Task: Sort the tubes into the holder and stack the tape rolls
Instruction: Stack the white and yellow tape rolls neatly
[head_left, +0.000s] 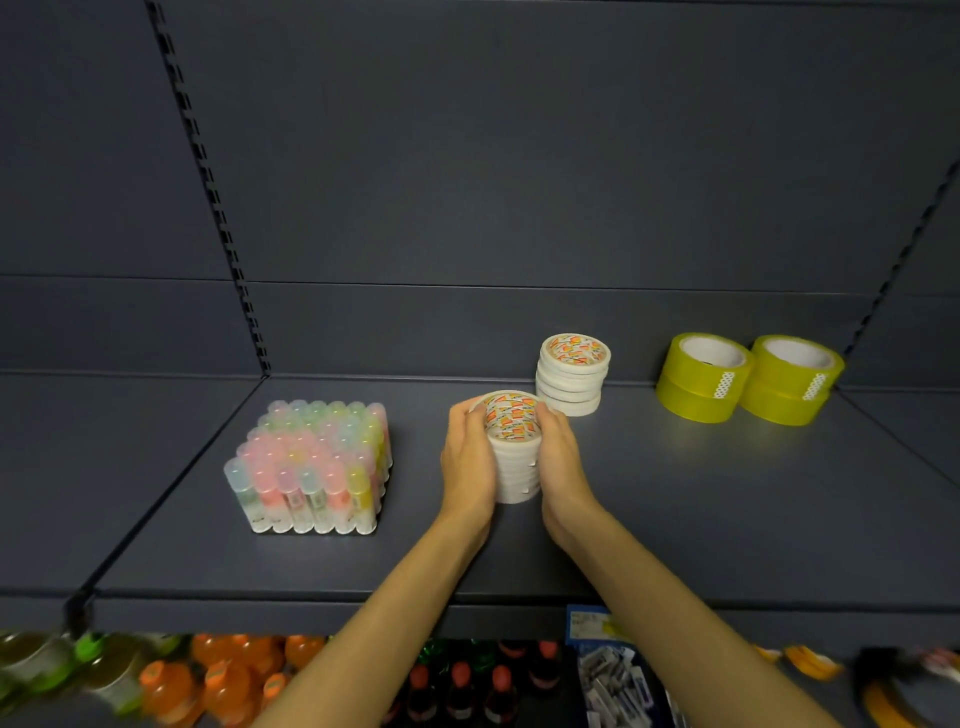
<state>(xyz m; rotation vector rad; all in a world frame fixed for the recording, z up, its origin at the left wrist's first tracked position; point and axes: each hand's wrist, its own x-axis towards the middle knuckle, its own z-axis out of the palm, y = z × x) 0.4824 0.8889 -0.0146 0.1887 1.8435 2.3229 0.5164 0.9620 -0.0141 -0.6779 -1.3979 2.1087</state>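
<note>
**Tape stack held between both hands; tubes racked at left**

At left of centre, the tubes (311, 462) stand upright in a tight square block on the shelf (675, 519). Their caps are pastel: pink, blue, green, yellow. The holder (311, 531) shows only as a thin clear edge at the base of the block, so its form cannot be told. Every visible slot appears filled; no loose tube is in view.

At centre, the left hand (467, 462) and the right hand (563, 462) clasp the near tape stack (514, 452) from opposite sides. The fingers of both hands are curled round the white rolls, pressed together, with tips near the printed top roll. The stack stands between the palms, its axis vertical, its base on or just above the shelf; contact cannot be told.

Behind it and slightly right stands the far tape stack (573, 375), of the same white rolls, upright, apart from the hands. This is the governing relation: the far stack lies up and to the right of the fingers, and the right hand is nearer to it. Judged from the task, the held stack is being squared or set down beside the other.

At right, the yellow tape rolls (748, 379) sit in two touching piles of two, near the back wall.
</note>
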